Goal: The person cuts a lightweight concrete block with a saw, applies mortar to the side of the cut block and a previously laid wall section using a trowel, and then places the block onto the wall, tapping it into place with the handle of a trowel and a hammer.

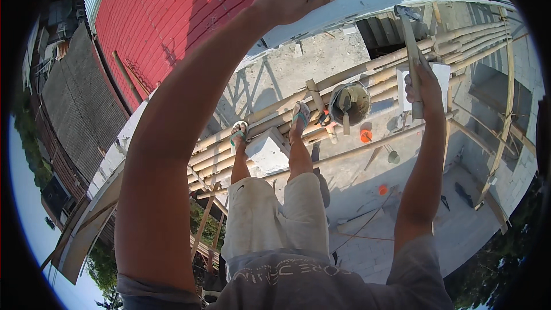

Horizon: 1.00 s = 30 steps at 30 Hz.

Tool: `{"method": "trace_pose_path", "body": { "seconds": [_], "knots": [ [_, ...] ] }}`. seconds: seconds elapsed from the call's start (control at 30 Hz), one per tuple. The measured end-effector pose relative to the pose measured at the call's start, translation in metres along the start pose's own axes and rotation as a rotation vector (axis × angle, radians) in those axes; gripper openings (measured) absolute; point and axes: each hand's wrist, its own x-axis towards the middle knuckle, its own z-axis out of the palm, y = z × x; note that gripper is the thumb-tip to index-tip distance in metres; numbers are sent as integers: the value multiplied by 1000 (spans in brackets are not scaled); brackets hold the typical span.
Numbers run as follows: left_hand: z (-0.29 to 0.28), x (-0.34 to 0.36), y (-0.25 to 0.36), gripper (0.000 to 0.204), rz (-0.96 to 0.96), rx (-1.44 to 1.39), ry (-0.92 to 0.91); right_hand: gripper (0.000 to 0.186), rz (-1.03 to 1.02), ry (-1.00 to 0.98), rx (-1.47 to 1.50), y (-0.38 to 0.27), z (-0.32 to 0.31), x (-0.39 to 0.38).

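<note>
My left hand (293, 3) rests on top of the pale block wall (361, 0), thumb stretched out along it; the other fingers are mostly hidden. A small dark bit shows beside its fingertips, too small to name. On the right, my right hand (426, 87) is closed around the handle of a hammer (412, 51), its dark metal head raised close to the wall's top. Behind that hand a white block (441, 77) stands on the bamboo poles. Between my feet and that block sits a bucket (359, 103) with a trowel (345, 103) in it.
I stand in flip-flops on bamboo scaffold poles (379, 89), with a white block (268, 152) between my feet. An orange container (366, 136) lies below the bucket. A red metal roof (155, 17) slopes beyond the wall. The floor (359, 252) lies far below.
</note>
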Motion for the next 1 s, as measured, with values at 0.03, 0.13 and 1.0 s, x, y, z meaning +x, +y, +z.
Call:
{"method": "trace_pose_path", "body": {
  "seconds": [0.03, 0.13, 1.0],
  "knots": [
    [-2, -1, 1, 78, -15, -11, -5, 33, -52, -28, 86, -1, 2, 12],
    [-5, -3, -2, 78, 5, -70, -17, 52, -58, -7, 76, -12, 17, 25],
    [-6, -8, 6, 72, -92, -112, -16, 55, 87, -289, -140, -22, 10, 29]
  ]
}}
